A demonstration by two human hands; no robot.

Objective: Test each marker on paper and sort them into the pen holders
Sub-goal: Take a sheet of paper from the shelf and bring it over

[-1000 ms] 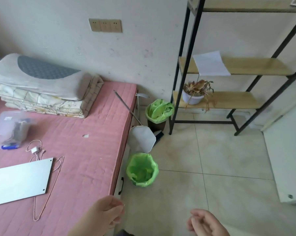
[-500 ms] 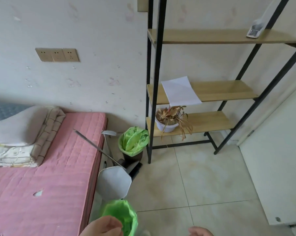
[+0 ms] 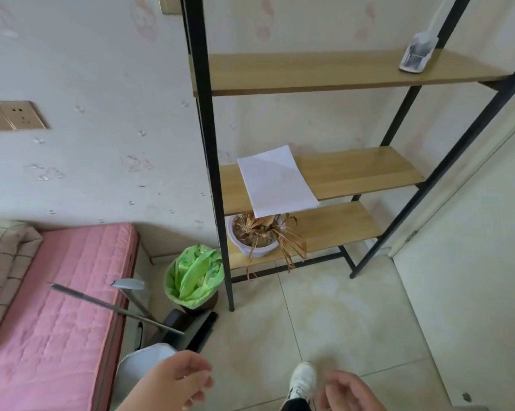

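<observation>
1. Both hands are seen low in the head view. The left hand (image 3: 176,381) is carried with fingers loosely curled and nothing held in it; the right hand (image 3: 343,391) is blurred, its fingers relaxed, and nothing is seen in it either.
2. A white shoe (image 3: 302,381) is seen on the tiled floor between the hands; the posture is judged to be that of walking, which would account for the idle hands.
3. A white sheet of paper (image 3: 277,180) is laid on the middle board of the black-framed shelf (image 3: 354,176), overhanging its front edge. It is judged to be the test paper, left within easy reach.
4. No markers and no pen holders are visible; their location cannot be told.
5. A pot with a dried plant (image 3: 257,235) stands on the lowest board, partly under the paper. A bin lined in green (image 3: 195,277) stands beside the shelf leg, near the pink mattress (image 3: 63,307).
6. Stage judged: approach only; no marker yet tested.
</observation>
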